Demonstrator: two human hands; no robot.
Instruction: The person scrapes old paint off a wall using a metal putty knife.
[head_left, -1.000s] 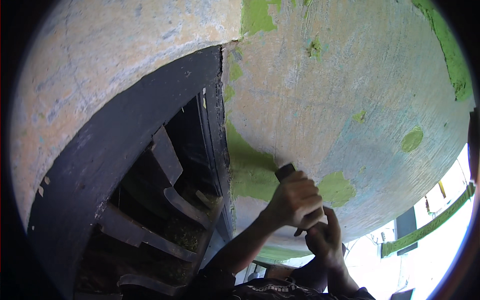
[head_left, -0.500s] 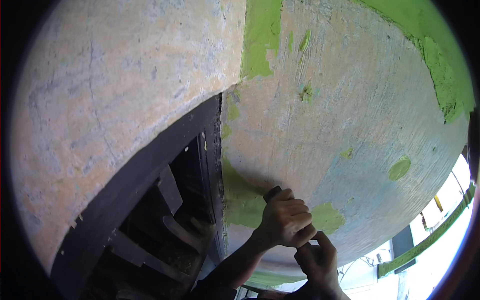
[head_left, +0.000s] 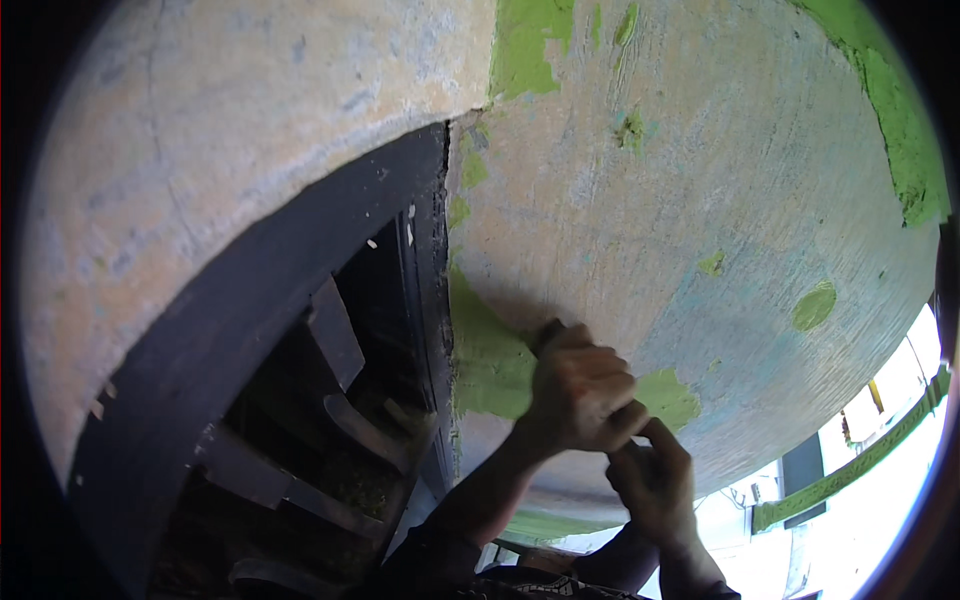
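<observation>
My left hand (head_left: pixel 583 390) is closed in a fist around a dark, blunt-ended tool (head_left: pixel 548 334), whose end sticks out above the knuckles against the wall. The rest of the tool is hidden, so its kind cannot be told. Just below and to the right, my right hand (head_left: pixel 655 478) has its fingers curled against the bottom of the left fist. What it holds, if anything, is hidden. Both hands are in front of a scraped, pale plaster wall (head_left: pixel 620 240). Remnants of green paint (head_left: pixel 490 365) lie on the wall beside the left fist, with another green patch (head_left: pixel 668 398) to its right.
A dark window or door frame (head_left: pixel 290 230) with slats (head_left: pixel 337 335) inside runs along the left of the hands. Above it is another pale wall face (head_left: pixel 260 90). Thick green paint (head_left: pixel 895 140) edges the upper right. A green bar (head_left: pixel 850 455) crosses the bright lower right.
The whole view has shifted, so the wall, frame and hands all sit higher in the picture. Both hands keep their grip and stay near the same green patches.
</observation>
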